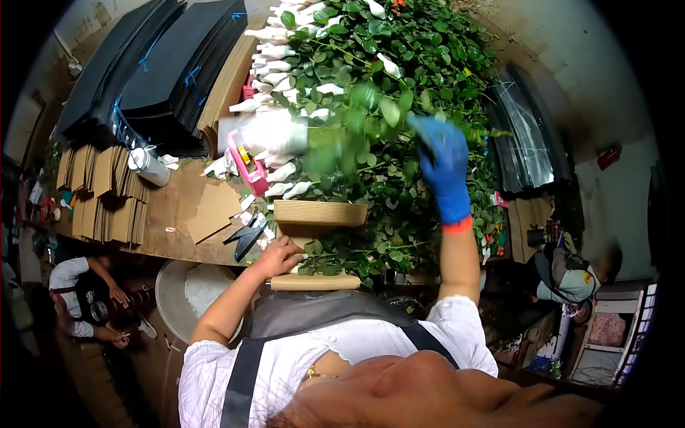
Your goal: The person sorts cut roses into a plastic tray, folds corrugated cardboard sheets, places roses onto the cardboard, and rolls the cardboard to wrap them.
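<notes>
My right hand (441, 146), in a blue knitted glove, is closed on a leafy rose stem above the pile. The stem's leaves (339, 146) are smeared by motion, and a blurred white shape (267, 132) lies at their left end. My bare left hand (280, 258) rests with fingers extended at the left end of a folded corrugated cardboard wrap (321, 212). Beside its fingertips, leafy rose stems (342, 260) lie between the wrap's upper and lower flaps. A small white tip shows at those fingers.
Many roses (421, 57) with white-sleeved heads (275, 68) cover the table. Left are black sheet stacks (178, 78), cardboard pieces (214, 210), scissors (248, 235), a pink tape dispenser (246, 164) and a white bottle (148, 165). A bin (189, 296) stands below. Other people sit at both sides.
</notes>
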Motion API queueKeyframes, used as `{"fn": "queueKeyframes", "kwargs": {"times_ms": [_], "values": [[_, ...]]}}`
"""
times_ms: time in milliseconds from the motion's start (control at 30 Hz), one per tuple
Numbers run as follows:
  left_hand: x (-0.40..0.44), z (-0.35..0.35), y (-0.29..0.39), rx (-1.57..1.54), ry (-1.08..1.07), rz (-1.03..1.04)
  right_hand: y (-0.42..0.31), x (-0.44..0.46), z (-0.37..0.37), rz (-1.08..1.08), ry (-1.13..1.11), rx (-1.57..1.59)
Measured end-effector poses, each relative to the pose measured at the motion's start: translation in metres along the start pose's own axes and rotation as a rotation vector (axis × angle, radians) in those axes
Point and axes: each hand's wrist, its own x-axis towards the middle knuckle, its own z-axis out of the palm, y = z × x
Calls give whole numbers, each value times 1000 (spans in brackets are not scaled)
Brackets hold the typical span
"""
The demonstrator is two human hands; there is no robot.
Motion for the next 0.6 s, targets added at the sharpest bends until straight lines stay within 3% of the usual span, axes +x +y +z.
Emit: {"fn": "queueKeyframes", "kwargs": {"times_ms": [100, 133, 200, 233, 267, 367, 500, 533, 600], "values": [[1, 4, -7, -105, 18, -11, -28, -55, -28, 22, -446, 316], [-2, 16, -21, -291, -99, -195, -40, -76, -29, 42, -578, 370], [-2, 23, -27, -259, 156, -45, -50, -142, -3, 178, -790, 393], [-4, 23, -34, -296, 18, -365, -54, -179, 17, 263, -840, 349], [-3, 24, -32, -347, 103, -266, -57, -214, 38, 344, -889, 305], [-1, 19, -30, -290, 47, -237, -72, -275, 87, 347, -1120, 223], [-1, 20, -34, -304, 24, -245, -73, -254, 94, 456, -1421, 248], [1, 16, -31, -324, -3, -280, -69, -253, 96, 471, -1383, 296], [2, 10, -15, -226, 107, -74, -52, -266, 107, 194, -1075, 459]]}}
